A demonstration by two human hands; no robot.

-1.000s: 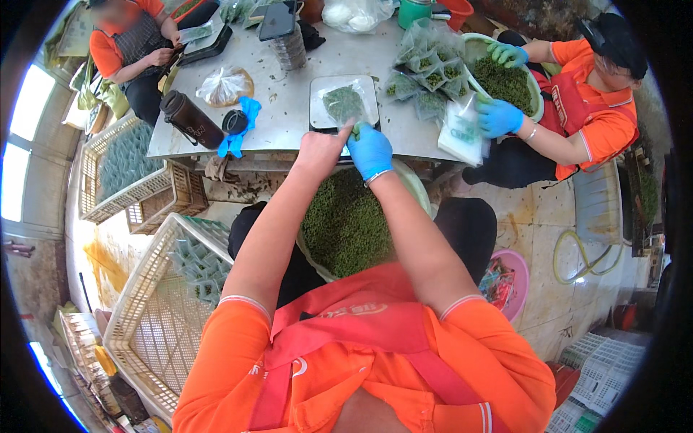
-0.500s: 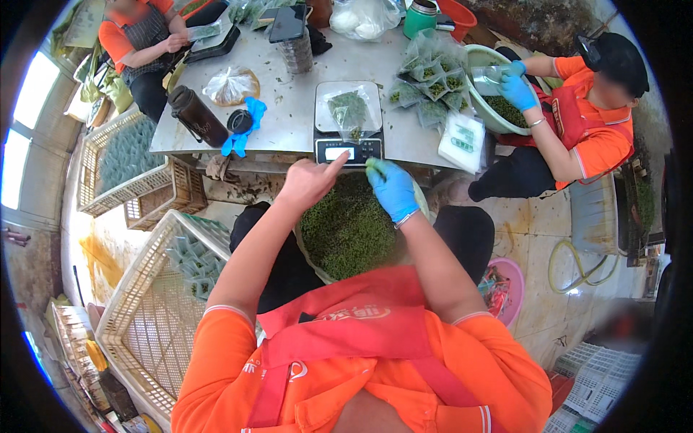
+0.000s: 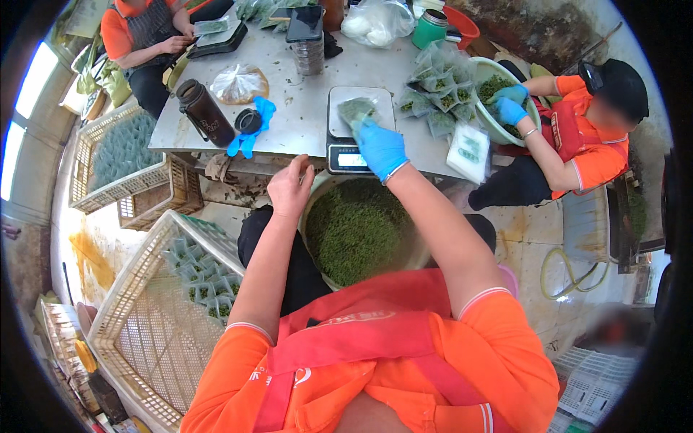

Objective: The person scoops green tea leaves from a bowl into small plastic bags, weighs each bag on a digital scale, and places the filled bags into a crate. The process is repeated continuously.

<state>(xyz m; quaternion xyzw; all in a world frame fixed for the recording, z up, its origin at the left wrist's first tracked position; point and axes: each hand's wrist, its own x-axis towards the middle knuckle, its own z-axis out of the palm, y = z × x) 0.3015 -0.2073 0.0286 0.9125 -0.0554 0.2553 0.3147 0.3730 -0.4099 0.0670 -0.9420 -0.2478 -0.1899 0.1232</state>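
Observation:
My right hand [image 3: 382, 149], in a blue glove, grips the top of a clear plastic bag [image 3: 356, 111] with small green produce inside. That bag is over the plate of a digital scale [image 3: 380, 102] at the table's near edge; whether it still rests there I cannot tell. Bare and with nothing in it, my left hand [image 3: 290, 187] hovers left of the scale, fingers loosely bent and a little apart. Below both hands, between my knees, stands a round tub [image 3: 312, 249] heaped with the same loose green produce [image 3: 354, 231].
Filled bags [image 3: 437, 90] and a stack of flat bags [image 3: 468, 153] lie right of the scale. A dark flask [image 3: 204, 114] stands at left. Plastic crates [image 3: 155, 317] with bags are on my left. A co-worker [image 3: 577, 137] handles a green-filled basin [image 3: 482, 68]; another sits far left.
My right hand has moved up onto the bag on the scale and gripped it. My left hand has drawn back from the scale's display. The co-worker's hands at right went into the basin.

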